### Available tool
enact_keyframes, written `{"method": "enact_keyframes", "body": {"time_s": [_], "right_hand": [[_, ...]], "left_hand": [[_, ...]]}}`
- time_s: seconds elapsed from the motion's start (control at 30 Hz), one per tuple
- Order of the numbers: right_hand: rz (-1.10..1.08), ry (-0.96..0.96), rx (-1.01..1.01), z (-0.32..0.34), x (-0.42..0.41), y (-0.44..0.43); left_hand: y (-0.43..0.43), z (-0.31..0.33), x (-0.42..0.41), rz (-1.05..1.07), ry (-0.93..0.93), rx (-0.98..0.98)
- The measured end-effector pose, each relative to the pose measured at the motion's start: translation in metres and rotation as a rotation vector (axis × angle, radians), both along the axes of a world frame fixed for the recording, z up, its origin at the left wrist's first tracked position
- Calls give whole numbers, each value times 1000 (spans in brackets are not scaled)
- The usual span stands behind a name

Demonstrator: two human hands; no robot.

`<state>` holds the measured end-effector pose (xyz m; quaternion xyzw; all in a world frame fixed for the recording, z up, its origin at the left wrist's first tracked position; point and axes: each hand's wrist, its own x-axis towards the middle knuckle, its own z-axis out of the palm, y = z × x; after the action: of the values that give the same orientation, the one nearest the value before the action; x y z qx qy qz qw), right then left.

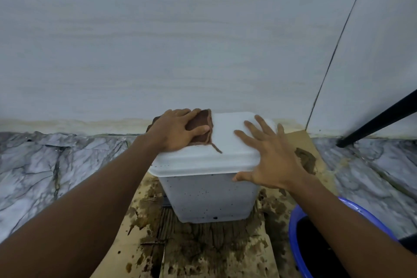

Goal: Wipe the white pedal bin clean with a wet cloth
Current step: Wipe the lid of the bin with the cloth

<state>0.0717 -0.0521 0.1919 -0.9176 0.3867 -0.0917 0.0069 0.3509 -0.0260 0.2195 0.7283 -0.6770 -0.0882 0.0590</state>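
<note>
- The white pedal bin (pixel 207 196) stands on stained cardboard (pixel 146 244) against the wall.
- The left hand (pixel 178 130), fingers flat, presses the brown cloth (pixel 199 123) on the lid's far left corner.
- The right hand (pixel 268 160), spread wide on the lid's right edge, likely steadies it.

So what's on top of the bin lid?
A brown cloth, pressed by the left hand, and the spread right hand. The lid beneath them is hidden.

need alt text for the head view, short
A left hand presses a brown cloth onto the lid of a white pedal bin, while the right hand rests spread on the lid's right edge. Stained cardboard lies underneath.
</note>
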Motion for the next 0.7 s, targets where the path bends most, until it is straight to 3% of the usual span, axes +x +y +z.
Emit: {"method": "enact_keyframes", "body": {"time_s": [0.17, 0.33, 0.4, 0.53, 0.7], "right_hand": [[154, -82, -186, -20, 6, -4], [183, -114, -220, -13, -4, -21], [148, -128, -195, -4, -7, -28], [-9, -140, 78, 6, -18, -33], [-125, 61, -18, 6, -20, -32]], "left_hand": [[-7, 1, 7, 74, 68, 14], [-8, 7, 1, 126, 137, 74], [-2, 13, 1, 154, 155, 30], [20, 4, -9, 171, 141, 3], [44, -12, -35, 286, 111, -61]]}}
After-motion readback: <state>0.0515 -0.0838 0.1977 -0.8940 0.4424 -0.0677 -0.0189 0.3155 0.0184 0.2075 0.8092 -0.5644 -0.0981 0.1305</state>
